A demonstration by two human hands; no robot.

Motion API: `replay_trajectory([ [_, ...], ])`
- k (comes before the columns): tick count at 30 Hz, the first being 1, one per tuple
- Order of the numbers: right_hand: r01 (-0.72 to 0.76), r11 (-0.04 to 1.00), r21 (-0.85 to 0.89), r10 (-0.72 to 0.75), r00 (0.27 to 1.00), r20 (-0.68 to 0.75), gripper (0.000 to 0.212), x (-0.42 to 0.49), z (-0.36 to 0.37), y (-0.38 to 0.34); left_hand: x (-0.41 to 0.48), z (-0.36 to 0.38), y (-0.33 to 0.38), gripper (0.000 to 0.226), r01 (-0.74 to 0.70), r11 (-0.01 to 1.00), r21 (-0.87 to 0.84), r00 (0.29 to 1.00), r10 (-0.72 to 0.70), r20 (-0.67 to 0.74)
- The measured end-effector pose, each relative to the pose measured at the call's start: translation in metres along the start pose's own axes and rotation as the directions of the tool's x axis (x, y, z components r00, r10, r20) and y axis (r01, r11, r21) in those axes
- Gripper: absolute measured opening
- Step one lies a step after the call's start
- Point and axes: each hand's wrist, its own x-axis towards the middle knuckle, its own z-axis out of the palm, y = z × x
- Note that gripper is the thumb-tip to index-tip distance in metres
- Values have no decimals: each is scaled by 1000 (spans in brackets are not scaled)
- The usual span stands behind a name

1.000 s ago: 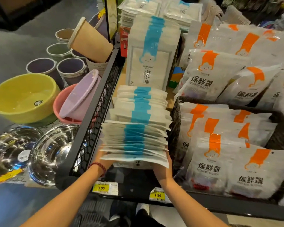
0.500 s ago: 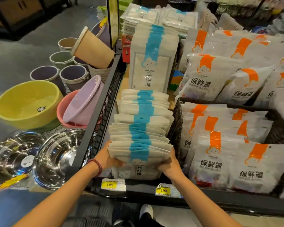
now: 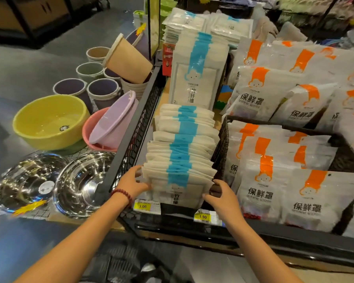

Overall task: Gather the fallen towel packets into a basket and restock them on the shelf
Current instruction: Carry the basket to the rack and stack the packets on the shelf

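Plainly this is the restocking step, by my reading. Nearest, the left hand (image 3: pixel 134 181), a bead bracelet at its wrist, curls round the left edge of the front packets (image 3: pixel 182 158). The right hand (image 3: pixel 221 194) clasps their right edge, thumb on top and fingers tucked under. Between the hands the blue-striped packets stand on edge in one row on the shelf (image 3: pixel 192 224), running back from the front rail, just above the price tags (image 3: pixel 142 206). The row fans unevenly and the front ones lean forward. Just right of it a wicker basket (image 3: pixel 223 139) holds orange bags (image 3: pixel 264 180). To the left, beyond the mesh side (image 3: pixel 131 139), sit steel bowls (image 3: pixel 80 182) and a yellow basin (image 3: pixel 49 121). Farther back, tall packs (image 3: pixel 196 68) with the same blue stripe stand upright.

The next move, I judge, calls for squeezing the row square and pushing it back so the front packets sit upright, with both hands level so none slips over the rail. No fallen packets show, so the gathering seems done.
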Motion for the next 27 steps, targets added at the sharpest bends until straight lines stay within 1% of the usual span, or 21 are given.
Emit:
replay_trajectory([
  [2, -6, 998, 61, 3, 999, 45, 53, -15, -6, 2, -21, -3, 2, 69, 36, 999, -15, 998, -37, -50],
  [4, 0, 993, 120, -14, 994, 113, 54, -29, -9, 4, -50, -7, 4, 63, 62, 994, -85, 991, -71, -112],
  [7, 10, 985, 170, -45, 978, 202, 66, -45, -9, 6, -105, -5, -3, 54, 98, 968, -232, 964, -150, -218],
  [9, 12, 980, 197, -62, 967, 249, 70, -57, -8, 10, -149, 7, -17, 48, 145, 946, -289, 928, -231, -292],
  [11, 26, 976, 215, -82, 963, 258, 61, -69, -5, 16, -194, 26, -36, 45, 220, 909, -354, 876, -343, -338],
  [13, -44, 983, 180, -11, 956, 293, 64, -83, 3, 24, -236, 44, -54, 45, 300, 849, -434, 825, -460, -328],
  [14, -75, 987, 146, 21, 939, 342, 66, -91, 11, 28, -254, 50, -62, 45, 329, 821, -467, 800, -505, -324],
  [15, -74, 992, 99, 27, 912, 410, 64, -97, 20, 32, -270, 53, -70, 45, 345, 795, -499, 774, -542, -327],
  [16, -40, 999, 29, 20, 871, 491, 59, -105, 32, 35, -285, 55, -78, 45, 350, 768, -536, 746, -575, -336],
  [18, 81, 988, -130, 25, 751, 660, 52, -121, 58, 41, -316, 59, -98, 43, 350, 708, -614, 679, -643, -354],
  [20, 190, 954, -230, 64, 624, 779, 46, -144, 88, 47, -353, 62, -116, 38, 353, 630, -692, 612, -715, -338],
  [21, 235, 937, -258, 81, 575, 814, 43, -157, 104, 50, -373, 63, -127, 36, 354, 595, -722, 572, -748, -335],
  [23, 324, 899, -293, 99, 503, 859, 38, -184, 137, 57, -413, 65, -151, 38, 350, 548, -760, 491, -798, -350],
  [25, 388, 861, -330, 154, 420, 894, 42, -214, 172, 67, -453, 65, -179, 42, 312, 459, -832, 384, -862, -332],
  [26, 415, 839, -351, 188, 384, 904, 43, -230, 189, 72, -473, 66, -194, 41, 301, 429, -852, 342, -882, -323],
  [27, 444, 816, -371, 223, 350, 910, 44, -246, 207, 78, -491, 67, -207, 36, 307, 410, -859, 317, -895, -314],
])
